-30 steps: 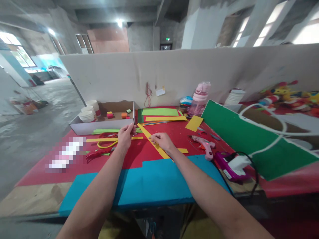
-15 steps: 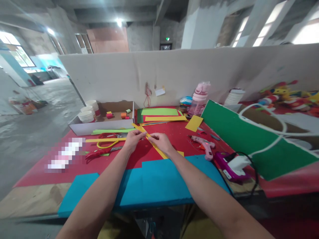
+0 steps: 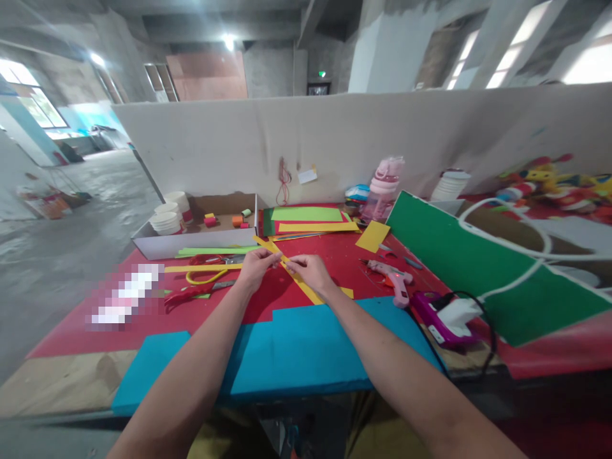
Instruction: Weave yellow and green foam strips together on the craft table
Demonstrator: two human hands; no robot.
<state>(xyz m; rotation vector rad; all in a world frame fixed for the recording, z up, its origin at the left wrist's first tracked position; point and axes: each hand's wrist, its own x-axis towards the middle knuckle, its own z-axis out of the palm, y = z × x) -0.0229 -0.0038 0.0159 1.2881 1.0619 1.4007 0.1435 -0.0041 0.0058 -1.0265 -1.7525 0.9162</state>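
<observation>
The left hand (image 3: 257, 268), nearer the box (image 3: 196, 243), and the right hand (image 3: 310, 273) both pinch the yellow strip (image 3: 307, 291), slanting lengthwise away from that box.

A pink bottle (image 3: 383, 186) stands near the pale partition (image 3: 329, 137), just beside a slanted green board (image 3: 456, 261). Before the board sits a purple power strip (image 3: 427, 307) — a white plug (image 3: 458, 313) on top. Far right, blurred red-and-yellow things (image 3: 545, 176), possibly stuffed toys, lie heaped near the partition.
</observation>
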